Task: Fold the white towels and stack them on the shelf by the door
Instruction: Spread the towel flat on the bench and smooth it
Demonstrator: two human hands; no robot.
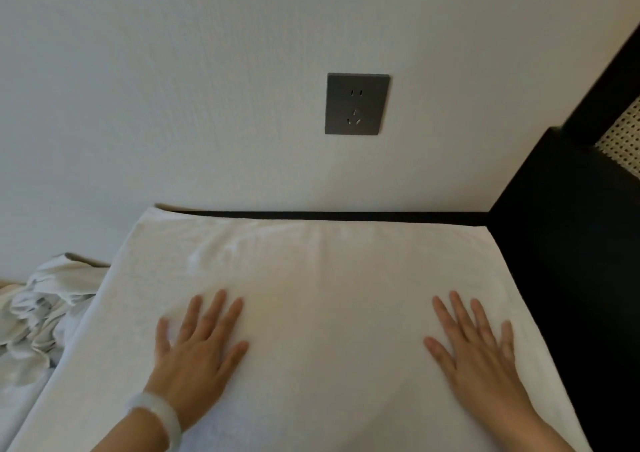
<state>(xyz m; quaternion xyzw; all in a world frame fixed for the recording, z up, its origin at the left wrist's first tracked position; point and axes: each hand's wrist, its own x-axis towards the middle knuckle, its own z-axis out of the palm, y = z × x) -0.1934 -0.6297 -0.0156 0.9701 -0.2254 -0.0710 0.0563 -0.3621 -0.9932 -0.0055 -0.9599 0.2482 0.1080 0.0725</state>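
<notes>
The white wall [173,70] filled the back, and below it the white towel [329,271] lay spread flat, its far edge near the wall. A black panel [571,261] stood on the right and crumpled white linen [45,306] lay on the left. The left hand [197,351] and right hand [481,351] pressed flat on the towel, fingers splayed, gripping nothing. 1 grey socket [356,104] sat above, and a pale bangle [159,413] was on the left wrist.

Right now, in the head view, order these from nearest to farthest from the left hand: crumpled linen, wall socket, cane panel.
From the left hand:
1. Crumpled linen, just to its left.
2. Wall socket, on the wall ahead.
3. Cane panel, far right, beyond the black furniture.
</notes>
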